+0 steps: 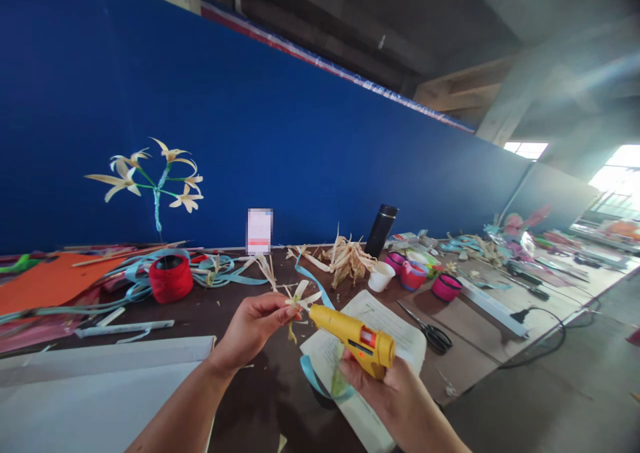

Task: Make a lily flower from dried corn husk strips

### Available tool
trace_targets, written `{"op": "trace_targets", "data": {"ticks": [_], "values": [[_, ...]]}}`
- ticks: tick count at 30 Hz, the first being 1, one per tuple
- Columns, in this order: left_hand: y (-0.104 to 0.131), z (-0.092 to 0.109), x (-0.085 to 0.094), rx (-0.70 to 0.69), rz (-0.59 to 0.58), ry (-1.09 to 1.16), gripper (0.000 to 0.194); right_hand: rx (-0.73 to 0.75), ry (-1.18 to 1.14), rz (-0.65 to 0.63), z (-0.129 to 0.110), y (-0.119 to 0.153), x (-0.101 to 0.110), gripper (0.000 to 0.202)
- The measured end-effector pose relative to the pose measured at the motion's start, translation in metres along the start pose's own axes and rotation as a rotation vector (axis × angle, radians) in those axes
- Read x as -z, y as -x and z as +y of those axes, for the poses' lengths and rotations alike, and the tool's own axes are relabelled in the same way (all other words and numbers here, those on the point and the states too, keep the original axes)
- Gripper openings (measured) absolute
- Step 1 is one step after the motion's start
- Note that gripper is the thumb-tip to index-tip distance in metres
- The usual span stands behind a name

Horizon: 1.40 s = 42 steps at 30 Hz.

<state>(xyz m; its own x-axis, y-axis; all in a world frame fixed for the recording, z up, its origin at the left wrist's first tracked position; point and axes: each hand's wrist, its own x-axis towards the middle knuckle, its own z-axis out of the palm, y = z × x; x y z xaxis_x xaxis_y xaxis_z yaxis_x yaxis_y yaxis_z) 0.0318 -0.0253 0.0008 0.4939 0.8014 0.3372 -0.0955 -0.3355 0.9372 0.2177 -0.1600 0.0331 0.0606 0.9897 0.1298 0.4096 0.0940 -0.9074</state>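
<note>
Pinched in the fingers of my left hand (260, 326) is a small pale flower (301, 297) with thin pointed petals. My right hand (377, 386) is wrapped round the grip of a yellow glue gun (350, 333), whose nozzle points left at the flower. Nozzle and flower are very close; I cannot tell whether they touch. Beneath the glue gun lie printed papers (410, 333) and a loop of light blue ribbon (313, 373). Against the blue panel stands a stem of several pale flowers (159, 190) wrapped in light blue.
Black-handled scissors (435, 336) lie right of the papers. Behind are dried husks (347, 260), a white cup (381, 276), a black bottle (383, 230) and a power strip (493, 306). To the left sit a red ribbon roll (171, 280), orange paper (55, 283) and a white box (100, 386).
</note>
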Motion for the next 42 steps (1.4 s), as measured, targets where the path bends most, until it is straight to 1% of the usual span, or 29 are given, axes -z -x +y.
{"op": "trace_targets", "data": {"ticks": [7, 15, 21, 23, 26, 28, 31, 34, 36, 39, 42], "values": [[0.002, -0.002, 0.001, -0.004, -0.002, -0.005, 0.022, -0.019, 0.032, -0.001, 0.007, -0.001, 0.0, 0.025], [0.001, -0.001, 0.0, 0.002, 0.0, 0.008, 0.023, -0.032, 0.037, 0.019, 0.006, -0.002, 0.0, 0.031], [0.002, -0.003, 0.0, 0.029, 0.028, 0.034, 0.022, -0.086, -0.1, 0.132, 0.013, 0.002, -0.006, 0.041], [0.001, -0.004, 0.0, 0.037, 0.04, 0.042, 0.022, -0.098, -0.131, 0.163, 0.015, 0.003, -0.004, 0.044], [-0.001, -0.007, 0.0, 0.058, 0.067, 0.066, 0.023, -0.089, -0.143, 0.239, 0.022, -0.002, 0.003, 0.046], [-0.002, -0.008, 0.0, 0.064, 0.097, 0.072, 0.023, -0.068, -0.072, 0.258, 0.032, -0.009, 0.01, 0.043], [-0.002, -0.008, 0.001, 0.058, 0.144, 0.061, 0.023, -0.049, 0.126, 0.217, 0.057, -0.021, 0.017, 0.033], [-0.002, -0.008, 0.002, 0.052, 0.157, 0.054, 0.022, -0.061, 0.371, 0.237, 0.084, -0.03, 0.017, 0.03], [-0.002, -0.007, 0.002, 0.048, 0.159, 0.054, 0.022, -0.067, 0.522, 0.223, 0.097, -0.032, 0.014, 0.028], [-0.002, -0.006, 0.002, 0.038, 0.159, 0.048, 0.023, -0.089, 0.668, 0.174, 0.105, -0.033, 0.011, 0.03], [-0.002, -0.006, 0.002, 0.029, 0.155, 0.063, 0.024, -0.086, 0.734, 0.151, 0.104, -0.031, 0.009, 0.032]]}}
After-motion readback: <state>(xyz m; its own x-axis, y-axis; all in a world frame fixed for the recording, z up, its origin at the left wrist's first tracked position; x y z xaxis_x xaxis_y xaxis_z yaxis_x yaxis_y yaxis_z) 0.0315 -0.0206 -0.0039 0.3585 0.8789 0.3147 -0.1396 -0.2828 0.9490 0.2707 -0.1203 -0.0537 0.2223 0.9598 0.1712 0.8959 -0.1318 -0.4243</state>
